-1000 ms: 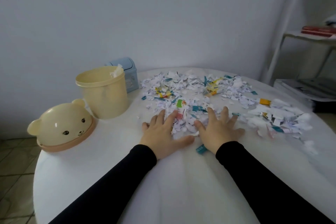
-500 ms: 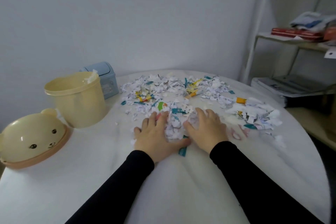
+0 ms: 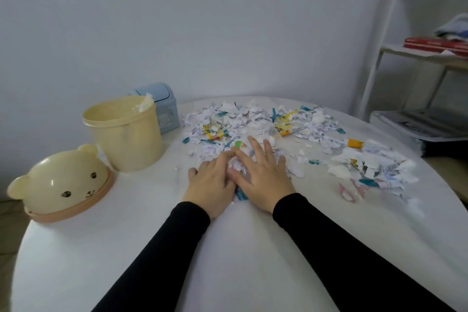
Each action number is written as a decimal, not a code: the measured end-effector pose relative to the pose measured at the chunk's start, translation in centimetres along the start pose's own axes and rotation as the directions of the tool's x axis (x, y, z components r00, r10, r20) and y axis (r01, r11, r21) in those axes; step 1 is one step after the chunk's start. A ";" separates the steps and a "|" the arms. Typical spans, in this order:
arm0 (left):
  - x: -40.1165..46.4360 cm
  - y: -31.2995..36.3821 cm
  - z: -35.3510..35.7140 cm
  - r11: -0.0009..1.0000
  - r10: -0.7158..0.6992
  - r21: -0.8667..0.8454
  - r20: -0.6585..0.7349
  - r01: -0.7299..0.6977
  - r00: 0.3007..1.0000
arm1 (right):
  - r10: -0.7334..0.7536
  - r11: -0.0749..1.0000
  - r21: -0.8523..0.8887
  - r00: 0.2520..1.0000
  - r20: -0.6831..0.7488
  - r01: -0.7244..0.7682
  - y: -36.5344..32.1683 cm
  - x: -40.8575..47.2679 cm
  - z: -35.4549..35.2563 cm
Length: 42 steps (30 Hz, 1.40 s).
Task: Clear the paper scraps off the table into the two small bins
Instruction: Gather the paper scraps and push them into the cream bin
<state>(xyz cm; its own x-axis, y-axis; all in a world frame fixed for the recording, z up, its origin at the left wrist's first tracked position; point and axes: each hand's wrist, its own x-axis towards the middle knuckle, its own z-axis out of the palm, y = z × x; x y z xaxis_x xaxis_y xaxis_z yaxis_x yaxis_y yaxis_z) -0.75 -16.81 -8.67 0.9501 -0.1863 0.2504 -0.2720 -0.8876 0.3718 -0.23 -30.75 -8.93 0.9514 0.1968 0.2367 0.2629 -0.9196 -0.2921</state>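
Paper scraps (image 3: 253, 121), white with bits of teal, yellow and orange, are strewn over the far half of the round white table (image 3: 240, 261). My left hand (image 3: 211, 182) and my right hand (image 3: 263, 175) press together, cupping a small heap of scraps between them near the table's middle. An open cream bin (image 3: 124, 134) stands at the left with a white scrap at its rim. Behind it sits a small light-blue bin (image 3: 162, 106) with its lid closed.
The cream bear-face lid (image 3: 60, 185) lies at the table's left edge. A separate cluster of scraps (image 3: 372, 170) lies at the right. A white shelf unit (image 3: 415, 58) with red books and stacked papers stands beyond the table on the right.
My hands have slid towards each other, closing the gap and bunching the scraps between them. The right hand now overlaps the left fingertips. The camera view has swung a little.
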 end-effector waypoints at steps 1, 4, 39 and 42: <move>0.1 -0.3 -0.3 0.999 0.031 -0.012 0.013 -0.031 0.999 | -0.001 1.000 0.012 1.000 0.025 0.001 -0.1 0.2 0.1; 0.2 -1.6 -1.7 1.000 0.022 0.001 0.033 -0.023 0.999 | 0.037 0.999 -0.028 0.999 0.034 -0.036 0.0 0.5 0.0; 0.4 -2.6 -0.7 0.964 -0.190 0.170 -0.091 0.203 0.978 | 0.051 0.996 -0.073 0.994 -0.101 -0.059 -1.1 2.5 0.6; 0.5 -2.7 -0.7 0.988 -0.125 0.074 -0.156 0.138 0.980 | 0.042 0.999 0.022 0.993 -0.110 -0.040 -1.2 2.2 0.4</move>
<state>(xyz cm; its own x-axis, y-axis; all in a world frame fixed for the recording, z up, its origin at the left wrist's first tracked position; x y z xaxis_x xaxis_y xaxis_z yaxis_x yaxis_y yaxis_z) 0.41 -14.18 -8.93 0.9411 -0.0054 0.3381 -0.1259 -0.9336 0.3354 1.63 -29.07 -8.47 0.9382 0.1195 0.3248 0.2284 -0.9189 -0.3216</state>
